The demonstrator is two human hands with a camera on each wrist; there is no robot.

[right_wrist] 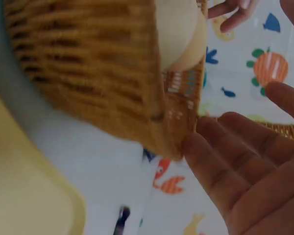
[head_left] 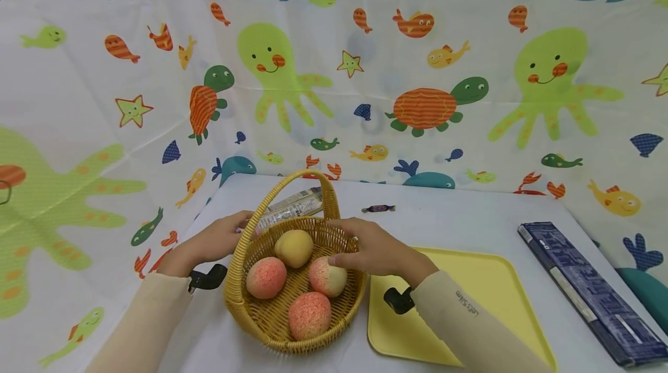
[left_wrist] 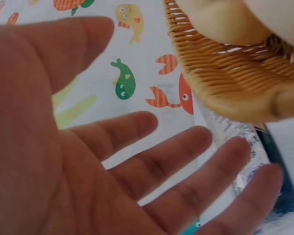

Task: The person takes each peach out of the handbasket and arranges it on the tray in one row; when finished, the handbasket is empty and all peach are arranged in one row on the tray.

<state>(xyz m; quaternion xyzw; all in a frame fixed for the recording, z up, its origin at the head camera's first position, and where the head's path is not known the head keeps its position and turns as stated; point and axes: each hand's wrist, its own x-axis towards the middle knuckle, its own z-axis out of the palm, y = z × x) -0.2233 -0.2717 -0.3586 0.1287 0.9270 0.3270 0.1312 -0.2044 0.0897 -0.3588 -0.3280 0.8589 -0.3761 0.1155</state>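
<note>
A yellow wicker basket [head_left: 244, 309] with a tall arched handle [head_left: 271, 190] stands in the middle of the table. Inside lie several peaches: a yellowish one [head_left: 294, 248], a pink one [head_left: 267, 278], a half pale one [head_left: 327, 276] and a redder one [head_left: 310, 315]. Beside the handle's left side is my left hand [head_left: 221, 238], its fingers spread and holding nothing in the left wrist view. My right hand [head_left: 373, 248] reaches over the basket's right rim with extended fingers. In the right wrist view its fingertips [right_wrist: 193, 144] are at the rim; contact is unclear.
To the right lies a yellow tray [head_left: 485, 280], partly under the right forearm. A dark blue patterned flat package [head_left: 595, 292] sits at the table's right edge. Behind the basket are a printed plastic packet [head_left: 292, 209] and a small dark wrapped candy [head_left: 378, 209]. A sea-animal curtain [head_left: 376, 147] hangs behind.
</note>
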